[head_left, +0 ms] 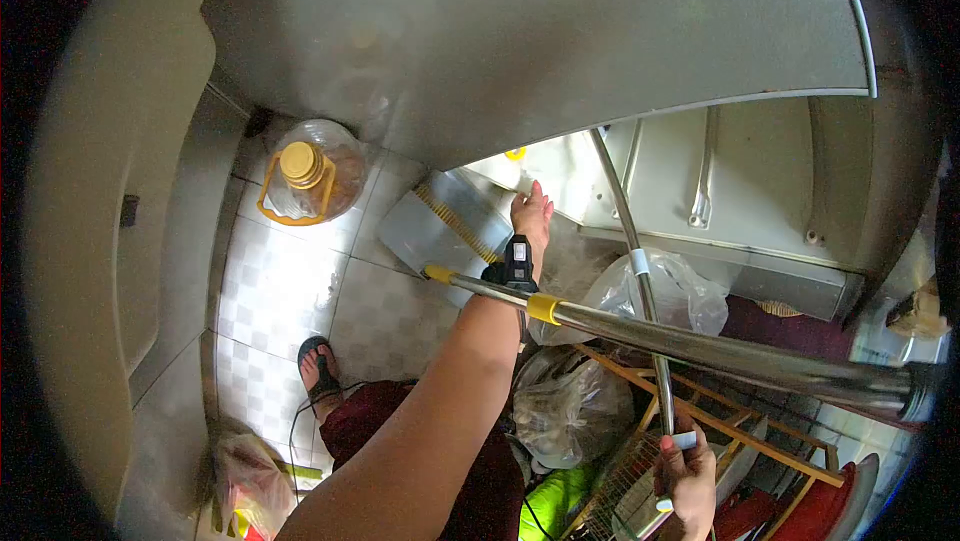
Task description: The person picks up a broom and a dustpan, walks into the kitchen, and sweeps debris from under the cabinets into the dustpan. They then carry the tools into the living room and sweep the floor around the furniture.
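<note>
My left hand (532, 211) reaches forward with fingers stretched out and holds nothing visible. It is just beside a grey dustpan (410, 226) with a row of yellow teeth. A black device (517, 266) is strapped to that wrist. My right hand (688, 476), at the lower right, wraps its fingers round a thin metal pole (648, 303) with white bands. The pole slants up to the edge of a grey panel. A thicker metal pole (690, 344) with a yellow collar crosses over my left forearm, its yellow tip close to the dustpan.
A large clear jug (345, 181) with a yellow cap stands on the tiled floor (270, 281). The grey panel (560, 31) overhangs a white interior (760, 181) with metal strips. Plastic bags (570, 411) and a wooden rack (740, 431) crowd the lower right.
</note>
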`<state>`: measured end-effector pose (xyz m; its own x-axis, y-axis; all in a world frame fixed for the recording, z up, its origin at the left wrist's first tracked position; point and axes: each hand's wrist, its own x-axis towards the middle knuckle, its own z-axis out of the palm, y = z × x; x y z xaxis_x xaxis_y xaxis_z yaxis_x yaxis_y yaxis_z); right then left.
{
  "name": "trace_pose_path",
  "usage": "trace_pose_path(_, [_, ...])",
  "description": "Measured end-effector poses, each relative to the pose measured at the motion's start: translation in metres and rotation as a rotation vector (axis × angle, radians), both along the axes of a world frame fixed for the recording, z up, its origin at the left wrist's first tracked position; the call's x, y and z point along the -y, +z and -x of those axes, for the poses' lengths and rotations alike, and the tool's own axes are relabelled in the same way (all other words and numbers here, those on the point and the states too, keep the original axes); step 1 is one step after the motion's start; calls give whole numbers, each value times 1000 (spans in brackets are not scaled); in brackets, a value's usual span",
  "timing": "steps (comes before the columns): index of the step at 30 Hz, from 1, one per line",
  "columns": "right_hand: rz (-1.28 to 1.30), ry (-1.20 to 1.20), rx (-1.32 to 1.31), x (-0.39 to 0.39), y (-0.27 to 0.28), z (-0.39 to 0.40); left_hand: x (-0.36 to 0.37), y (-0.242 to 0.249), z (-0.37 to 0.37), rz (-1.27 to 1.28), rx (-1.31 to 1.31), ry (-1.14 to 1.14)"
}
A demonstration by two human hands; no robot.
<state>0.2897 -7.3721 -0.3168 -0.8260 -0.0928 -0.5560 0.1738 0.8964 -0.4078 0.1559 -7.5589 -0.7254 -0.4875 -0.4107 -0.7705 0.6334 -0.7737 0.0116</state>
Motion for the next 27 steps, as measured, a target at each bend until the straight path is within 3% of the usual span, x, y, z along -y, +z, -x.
trace_pose_path(3, [10,18,33,-2,1,1,5,-2,2,81,37,-198])
trace_pose_path(6, [27,57,18,-6,-2,2,5,9,6,26,-65,-141])
trace_pose_path(12, [29,62,18,0,0,-3,-8,3,19,111,279,-114])
trace_pose_path(15, [-215,80,103,-12,13,1,-17,-8,16,119,117,-89])
trace_pose_path(18, [-125,230,-110,-27,7,-7,-21,-22,21,70,67,-26])
trace_pose_path(22, [-1,-80,-6,-11,17,-19,-22,-22,20,59,12,41])
trace_pose_path(27, [-36,-47,48,-8,19,-17,-9,-16,26,98,-12,29])
